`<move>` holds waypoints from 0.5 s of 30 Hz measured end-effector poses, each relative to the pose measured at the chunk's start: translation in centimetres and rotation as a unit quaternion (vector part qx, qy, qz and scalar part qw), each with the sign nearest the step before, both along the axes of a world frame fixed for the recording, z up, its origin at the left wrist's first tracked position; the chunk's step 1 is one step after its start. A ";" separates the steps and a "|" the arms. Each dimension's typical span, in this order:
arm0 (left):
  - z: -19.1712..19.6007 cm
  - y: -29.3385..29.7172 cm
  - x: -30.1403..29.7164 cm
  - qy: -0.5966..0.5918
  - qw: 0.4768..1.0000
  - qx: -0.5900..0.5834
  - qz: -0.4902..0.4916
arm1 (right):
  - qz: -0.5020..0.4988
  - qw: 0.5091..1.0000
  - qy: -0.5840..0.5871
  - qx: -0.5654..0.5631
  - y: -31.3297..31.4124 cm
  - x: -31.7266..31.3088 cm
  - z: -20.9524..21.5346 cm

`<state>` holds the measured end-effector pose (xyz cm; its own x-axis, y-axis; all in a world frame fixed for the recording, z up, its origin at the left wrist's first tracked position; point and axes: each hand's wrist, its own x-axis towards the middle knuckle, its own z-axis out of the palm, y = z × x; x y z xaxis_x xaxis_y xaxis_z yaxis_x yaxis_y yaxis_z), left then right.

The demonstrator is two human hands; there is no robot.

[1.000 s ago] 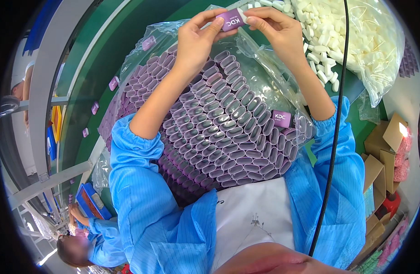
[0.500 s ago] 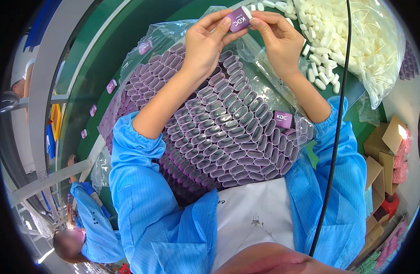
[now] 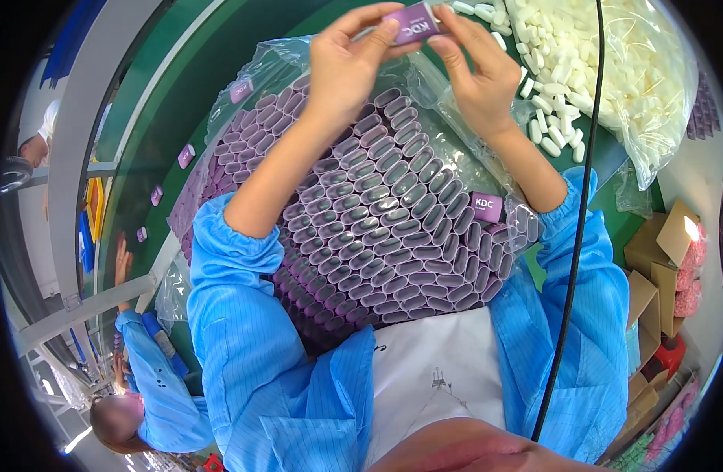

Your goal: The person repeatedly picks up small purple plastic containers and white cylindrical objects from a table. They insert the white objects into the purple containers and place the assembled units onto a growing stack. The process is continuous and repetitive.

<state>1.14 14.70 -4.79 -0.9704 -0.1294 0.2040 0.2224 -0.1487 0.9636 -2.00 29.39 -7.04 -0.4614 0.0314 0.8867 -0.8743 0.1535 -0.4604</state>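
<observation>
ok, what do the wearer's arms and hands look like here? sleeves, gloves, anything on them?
Both hands are bare: left hand, right hand, no gloves, rings or watch visible. Forearms are uncovered too. The bright blue, finely pinstriped smock sleeves are pushed up to about the elbows, with gathered elastic cuffs. A thin black cable hangs down in front of the right sleeve.
</observation>
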 end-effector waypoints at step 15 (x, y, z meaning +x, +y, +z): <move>-4.7 -18.8 -6.3 0.000 0.543 -0.781 0.310 | -0.296 0.821 -0.190 0.450 6.4 -7.6 -3.6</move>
